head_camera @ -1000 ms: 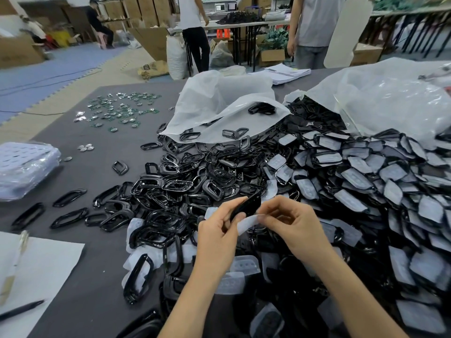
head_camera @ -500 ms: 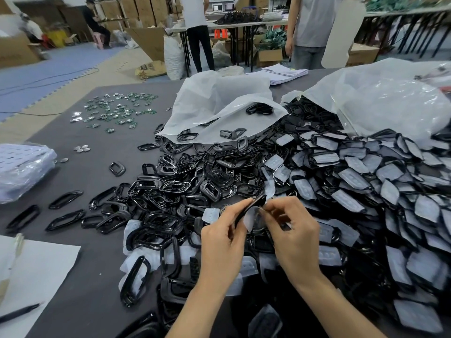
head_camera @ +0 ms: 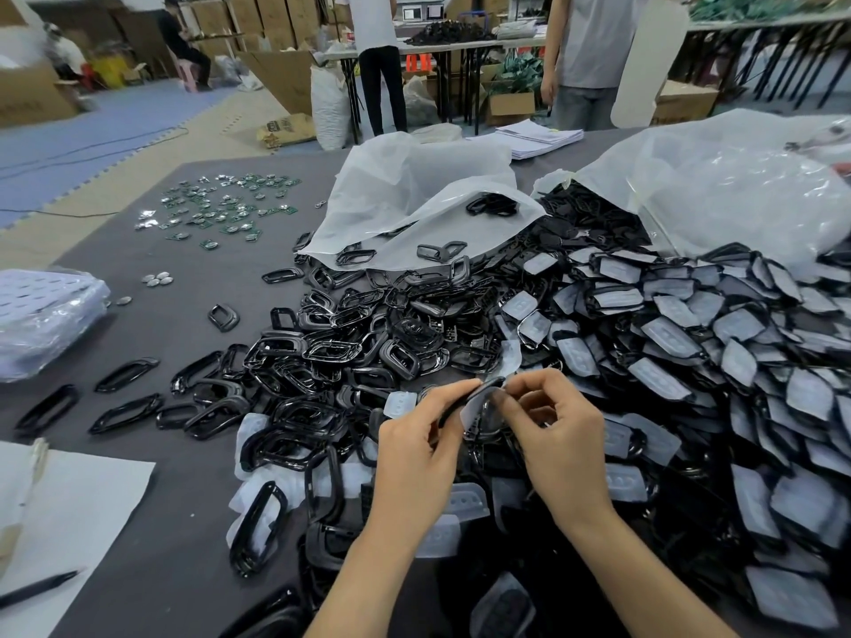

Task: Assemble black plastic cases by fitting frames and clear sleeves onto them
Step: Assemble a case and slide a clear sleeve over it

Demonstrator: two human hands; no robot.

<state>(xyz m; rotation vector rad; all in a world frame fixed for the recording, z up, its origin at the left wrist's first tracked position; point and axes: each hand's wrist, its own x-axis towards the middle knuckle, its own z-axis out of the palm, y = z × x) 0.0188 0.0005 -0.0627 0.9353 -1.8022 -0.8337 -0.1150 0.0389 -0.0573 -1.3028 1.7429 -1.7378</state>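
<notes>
One black case (head_camera: 483, 390) is gripped by the left hand (head_camera: 421, 437); one clear sleeve (head_camera: 473, 408) is pinched by the right hand (head_camera: 564, 442). Frames (head_camera: 331, 347) heaped on the bench (head_camera: 184, 324) cannot be counted.

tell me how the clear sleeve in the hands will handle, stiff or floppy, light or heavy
Probably floppy: the sleeve curves where the right hand pinches it against the case held by the left hand. Likely very light, since it looks thin and see-through. Its smooth surface may make it slippery between the fingers.
</notes>
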